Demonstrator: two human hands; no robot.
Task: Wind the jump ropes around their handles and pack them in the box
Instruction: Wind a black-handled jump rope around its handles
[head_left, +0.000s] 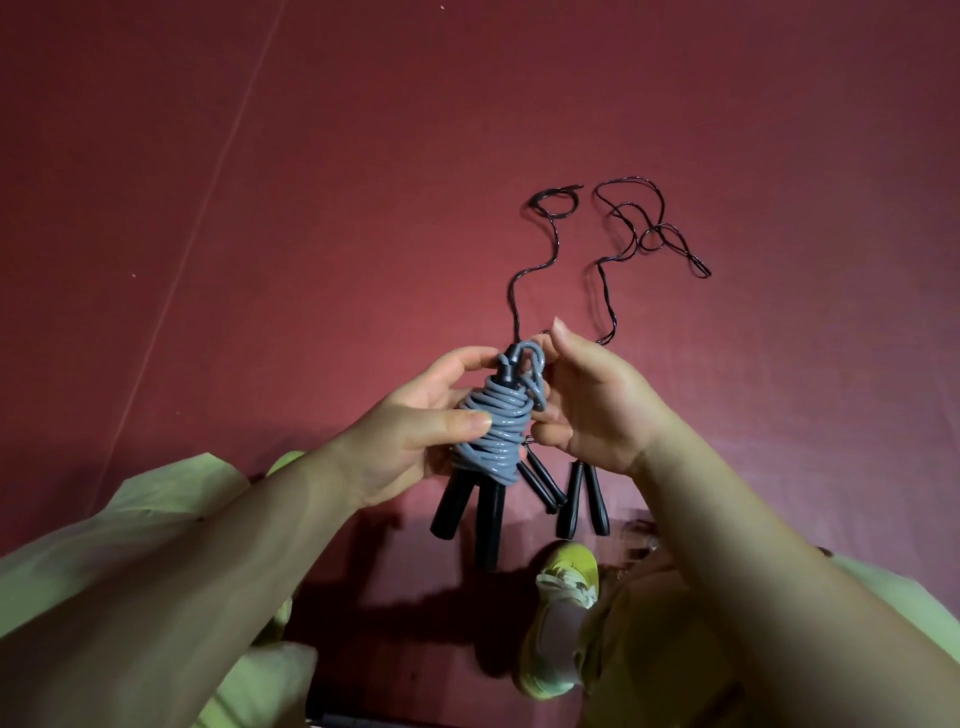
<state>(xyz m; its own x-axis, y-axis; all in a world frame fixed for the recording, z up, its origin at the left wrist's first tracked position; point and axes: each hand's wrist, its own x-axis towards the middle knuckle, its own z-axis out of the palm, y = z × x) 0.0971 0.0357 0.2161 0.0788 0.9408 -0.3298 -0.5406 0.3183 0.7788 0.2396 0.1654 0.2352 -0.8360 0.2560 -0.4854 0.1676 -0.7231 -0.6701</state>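
The left hand (415, 431) holds the wound grey rope (498, 426) by its black handles (467, 512); the right hand (587, 410) pinches the last loop on top. Two thin black ropes (649, 234) lie unwound on the red floor (260, 208). No box shows

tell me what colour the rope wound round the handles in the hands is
Grey-blue and glossy, seen in the head view: the wound rope wraps black handles.

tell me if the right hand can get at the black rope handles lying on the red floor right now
Probably not yet: the right hand is busy pinching the grey rope end. The black handles lie just below it with nothing over them.
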